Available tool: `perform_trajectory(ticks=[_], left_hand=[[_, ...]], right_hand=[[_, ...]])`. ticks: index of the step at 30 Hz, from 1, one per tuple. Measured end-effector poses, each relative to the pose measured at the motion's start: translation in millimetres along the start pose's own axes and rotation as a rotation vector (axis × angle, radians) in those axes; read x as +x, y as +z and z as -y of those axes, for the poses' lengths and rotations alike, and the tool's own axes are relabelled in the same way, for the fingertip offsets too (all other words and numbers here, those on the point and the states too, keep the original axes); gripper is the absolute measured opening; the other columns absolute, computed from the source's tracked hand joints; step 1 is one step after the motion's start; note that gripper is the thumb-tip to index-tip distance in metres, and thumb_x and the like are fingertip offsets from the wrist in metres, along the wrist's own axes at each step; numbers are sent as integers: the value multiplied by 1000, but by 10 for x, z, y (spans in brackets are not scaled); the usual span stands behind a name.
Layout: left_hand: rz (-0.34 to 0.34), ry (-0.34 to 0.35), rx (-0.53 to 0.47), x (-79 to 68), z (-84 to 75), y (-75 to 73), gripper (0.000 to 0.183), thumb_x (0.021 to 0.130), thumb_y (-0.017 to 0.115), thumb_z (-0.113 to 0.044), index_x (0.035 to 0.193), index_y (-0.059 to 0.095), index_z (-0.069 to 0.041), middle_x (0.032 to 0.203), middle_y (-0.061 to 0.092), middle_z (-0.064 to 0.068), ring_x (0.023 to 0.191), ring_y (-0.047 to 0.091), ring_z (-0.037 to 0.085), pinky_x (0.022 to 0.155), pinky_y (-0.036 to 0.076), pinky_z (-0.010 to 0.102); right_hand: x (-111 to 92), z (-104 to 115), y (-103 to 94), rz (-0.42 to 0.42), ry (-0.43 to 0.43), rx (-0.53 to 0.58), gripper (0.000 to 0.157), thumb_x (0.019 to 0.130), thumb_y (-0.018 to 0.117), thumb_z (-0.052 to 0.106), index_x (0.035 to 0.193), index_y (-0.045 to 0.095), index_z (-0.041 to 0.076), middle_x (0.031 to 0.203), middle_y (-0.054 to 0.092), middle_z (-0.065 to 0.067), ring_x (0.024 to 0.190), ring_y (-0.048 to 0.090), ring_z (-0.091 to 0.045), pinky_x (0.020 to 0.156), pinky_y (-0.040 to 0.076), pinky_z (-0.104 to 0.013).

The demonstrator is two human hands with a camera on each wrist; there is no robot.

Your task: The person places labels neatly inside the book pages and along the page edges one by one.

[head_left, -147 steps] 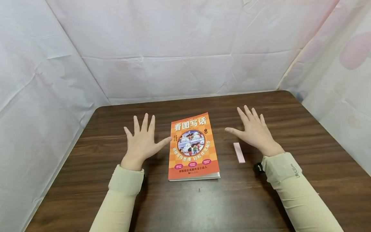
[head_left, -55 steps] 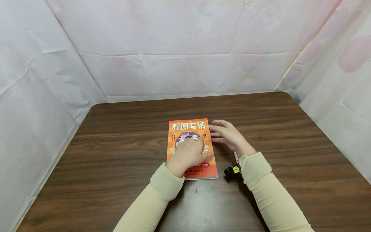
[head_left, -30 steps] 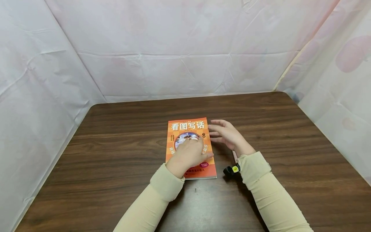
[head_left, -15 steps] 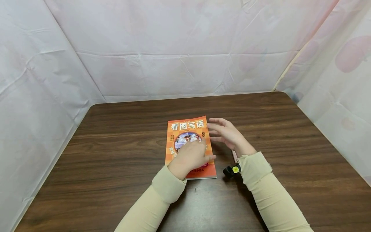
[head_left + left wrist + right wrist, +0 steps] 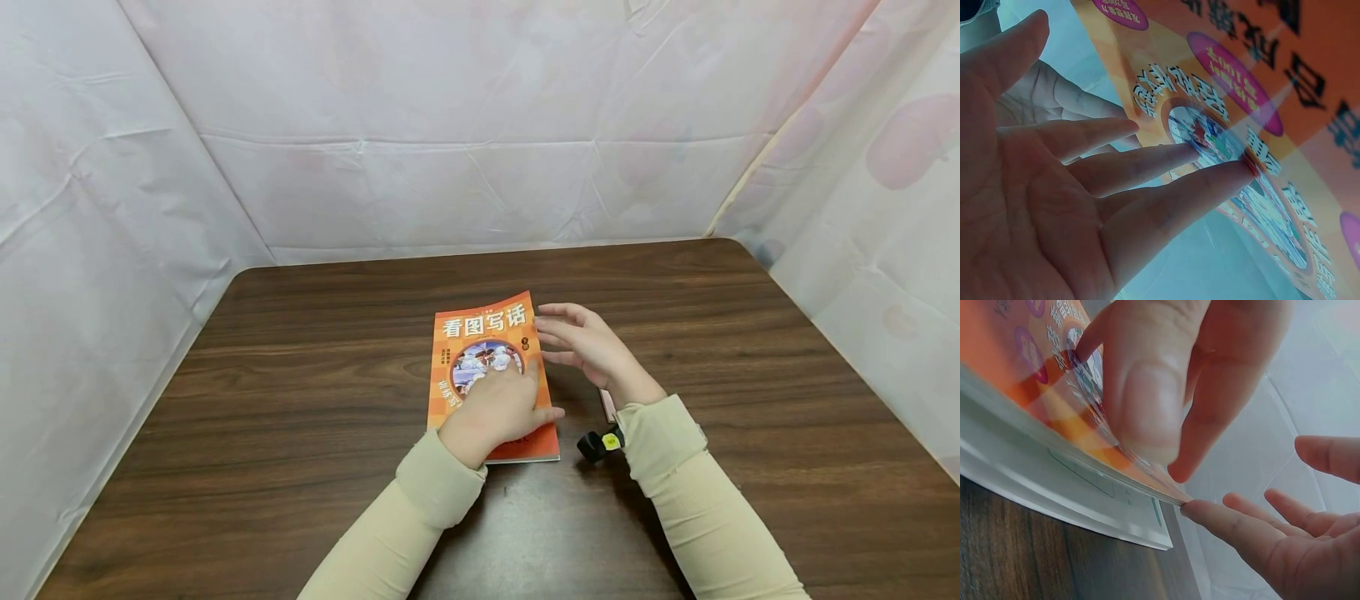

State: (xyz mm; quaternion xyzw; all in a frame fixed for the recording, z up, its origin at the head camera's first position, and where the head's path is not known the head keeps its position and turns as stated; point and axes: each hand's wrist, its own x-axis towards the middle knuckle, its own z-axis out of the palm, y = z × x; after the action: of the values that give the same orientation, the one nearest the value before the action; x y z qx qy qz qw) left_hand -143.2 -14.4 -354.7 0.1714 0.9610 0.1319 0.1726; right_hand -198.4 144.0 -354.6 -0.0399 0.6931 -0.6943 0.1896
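An orange paperback book with a round picture on its cover lies on the table, its upper right corner bent upward. My left hand reaches across the lower cover, fingers extended. In the left wrist view its fingertips meet the round picture. My right hand stands on its side at the book's right edge, fingers loosely bent. The right wrist view shows one of its fingertips at the edge of the raised upper pages, with a gap above the lower pages. The left thumb looms close there.
A pink flat strip lies right of the book, partly hidden by the right wrist. A black wrist camera with a yellow label sits at the right cuff. Pale curtains hang around the brown wooden table.
Both hands came in to the book from beside it. Over the last second the book's upper right corner has risen, and the left hand has slid slightly right and toward the near edge.
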Motion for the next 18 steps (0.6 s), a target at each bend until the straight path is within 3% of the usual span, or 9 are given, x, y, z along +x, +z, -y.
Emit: perform_trajectory(ticks=[18], left_hand=[[-8,5,37,-30,-26,28,87,91,62,-58,156,30,-10,156,38,21,139,41,45,110,41,52]], right_hand=[[-3,5,45,-27,2,-60,58,102,54,17,149,31,-6,148,42,-29,138,44,-42,107,42,-54]])
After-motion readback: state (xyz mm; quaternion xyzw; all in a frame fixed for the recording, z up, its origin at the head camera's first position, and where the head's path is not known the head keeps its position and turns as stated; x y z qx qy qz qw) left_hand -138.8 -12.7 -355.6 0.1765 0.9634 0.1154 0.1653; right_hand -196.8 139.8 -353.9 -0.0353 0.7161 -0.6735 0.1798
